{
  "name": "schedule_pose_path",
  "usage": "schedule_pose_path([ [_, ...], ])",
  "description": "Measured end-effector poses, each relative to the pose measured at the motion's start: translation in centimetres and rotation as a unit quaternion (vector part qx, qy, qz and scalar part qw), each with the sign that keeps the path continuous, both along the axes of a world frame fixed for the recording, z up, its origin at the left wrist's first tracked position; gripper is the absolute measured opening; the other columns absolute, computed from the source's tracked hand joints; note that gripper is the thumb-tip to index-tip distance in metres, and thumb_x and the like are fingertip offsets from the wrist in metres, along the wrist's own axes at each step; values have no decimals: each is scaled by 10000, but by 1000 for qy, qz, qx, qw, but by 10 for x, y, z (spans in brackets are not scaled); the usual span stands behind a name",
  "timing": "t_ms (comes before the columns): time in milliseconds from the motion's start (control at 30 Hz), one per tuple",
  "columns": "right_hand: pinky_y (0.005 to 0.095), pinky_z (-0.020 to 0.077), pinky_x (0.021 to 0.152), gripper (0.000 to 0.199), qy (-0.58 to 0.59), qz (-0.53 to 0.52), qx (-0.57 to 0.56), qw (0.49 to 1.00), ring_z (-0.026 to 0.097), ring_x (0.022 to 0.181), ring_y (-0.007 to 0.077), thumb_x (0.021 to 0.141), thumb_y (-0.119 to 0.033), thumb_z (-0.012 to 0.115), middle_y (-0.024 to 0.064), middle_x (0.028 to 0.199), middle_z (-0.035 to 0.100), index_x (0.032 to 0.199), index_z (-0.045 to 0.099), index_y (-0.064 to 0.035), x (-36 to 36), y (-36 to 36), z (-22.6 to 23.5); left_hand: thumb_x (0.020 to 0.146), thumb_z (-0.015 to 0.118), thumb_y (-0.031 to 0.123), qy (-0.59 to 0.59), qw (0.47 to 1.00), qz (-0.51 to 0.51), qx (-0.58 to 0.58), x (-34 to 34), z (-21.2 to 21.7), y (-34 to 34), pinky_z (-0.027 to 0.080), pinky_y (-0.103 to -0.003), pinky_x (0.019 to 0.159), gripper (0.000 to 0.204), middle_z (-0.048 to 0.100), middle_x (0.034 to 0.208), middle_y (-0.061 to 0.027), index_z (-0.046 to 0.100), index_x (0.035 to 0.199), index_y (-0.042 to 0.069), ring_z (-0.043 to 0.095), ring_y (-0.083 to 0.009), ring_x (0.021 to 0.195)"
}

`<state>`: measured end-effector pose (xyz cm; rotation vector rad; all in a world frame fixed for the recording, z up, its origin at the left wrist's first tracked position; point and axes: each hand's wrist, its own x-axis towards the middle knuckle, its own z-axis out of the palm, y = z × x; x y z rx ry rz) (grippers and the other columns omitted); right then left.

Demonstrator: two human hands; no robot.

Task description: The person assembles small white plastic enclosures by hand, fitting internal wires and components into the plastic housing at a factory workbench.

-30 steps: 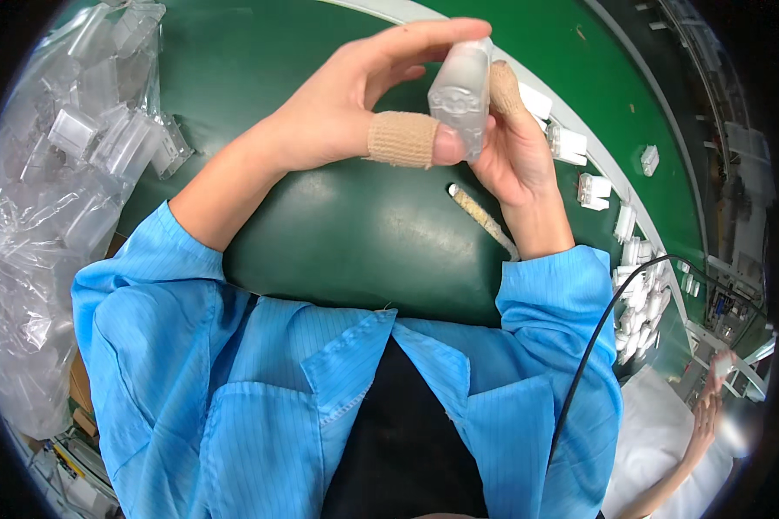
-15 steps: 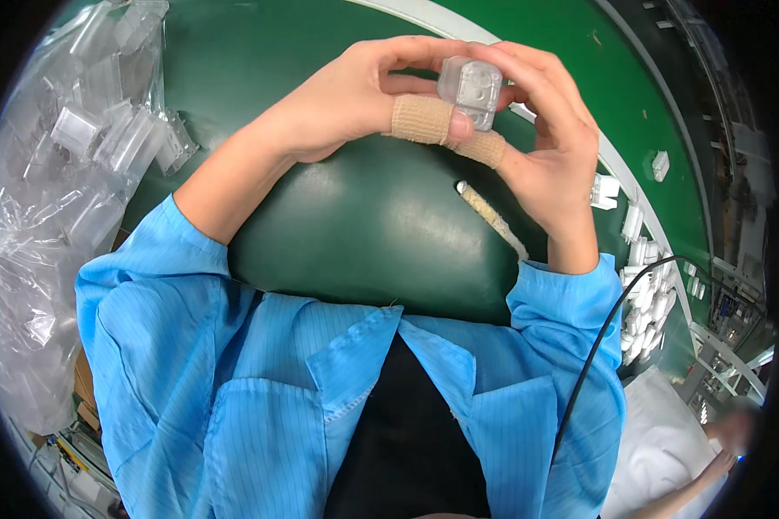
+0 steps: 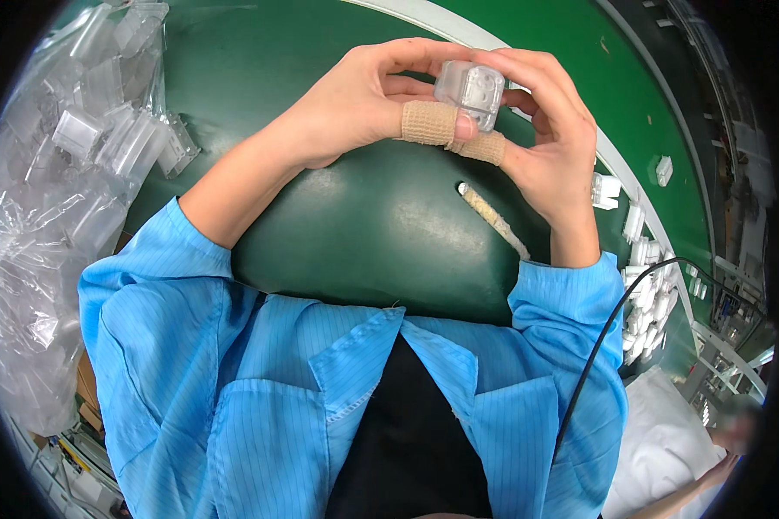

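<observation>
Between my two hands is a small clear plastic case (image 3: 472,88) with rounded corners; a pale, whitish part shows through its face. My left hand (image 3: 359,97) grips it from the left, its thumb wrapped in a tan bandage (image 3: 430,123) and pressed to the lower edge. From the right, my right hand (image 3: 552,130) closes on the same case, fingers over the top and a bandaged thumb below. Some right fingertips are hidden behind the case. Below my hands, a thin stick wrapped in yellowish tape (image 3: 493,218) lies on the dark green tabletop (image 3: 355,233).
At the left, a large clear plastic bag (image 3: 48,251) holds many transparent cases, some spilling at its edge. White parts (image 3: 645,303) are heaped at the right beside a pale curved rim (image 3: 619,164). A black cable (image 3: 593,355) crosses my right sleeve. Another person's arm (image 3: 697,484) shows lower right.
The case has turned slightly between my hands and shifted a little to the right. Both hands keep their grip. The other person's arm at the lower right has moved down.
</observation>
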<state>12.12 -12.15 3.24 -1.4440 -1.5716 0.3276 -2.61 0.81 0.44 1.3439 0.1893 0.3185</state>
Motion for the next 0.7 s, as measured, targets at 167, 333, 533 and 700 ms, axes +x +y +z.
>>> schedule_pose_path([
  [167, 292, 519, 806, 570, -5, 1, 2, 1000, 574, 1017, 198, 625, -66, 810, 99, 1120, 565, 1149, 588, -31, 0, -2, 2, 682, 779, 177, 16, 999, -39, -11, -2, 4, -1, 447, -354, 940, 725, 561, 1170, -129, 440, 1307, 31, 552, -218, 1083],
  [333, 293, 520, 811, 566, -4, 2, 3, 1000, 576, 1009, 196, 622, -68, 812, 96, 1105, 566, 1142, 592, -31, -1, -1, 3, 683, 778, 145, -19, 999, -44, -12, -3, -1, 1, 429, -368, 971, 729, 542, 1208, -142, 431, 1313, 24, 527, -240, 1135],
  [533, 301, 522, 824, 565, -29, -4, 8, 1000, 575, 1007, 197, 606, -63, 818, 98, 1096, 566, 1125, 597, -28, 0, 0, 2, 682, 800, 163, -6, 1000, -16, -22, -2, 3, 0, 453, -303, 894, 700, 554, 1155, -118, 473, 1279, 0, 571, -196, 1032],
  [700, 301, 518, 830, 557, -41, -1, 16, 999, 573, 1016, 202, 610, -49, 812, 98, 1098, 566, 1125, 598, -31, 0, 0, 1, 691, 793, 176, -13, 1000, -18, -12, 0, -1, 1, 458, -299, 882, 679, 549, 1154, -121, 482, 1268, 0, 574, -189, 1020],
])
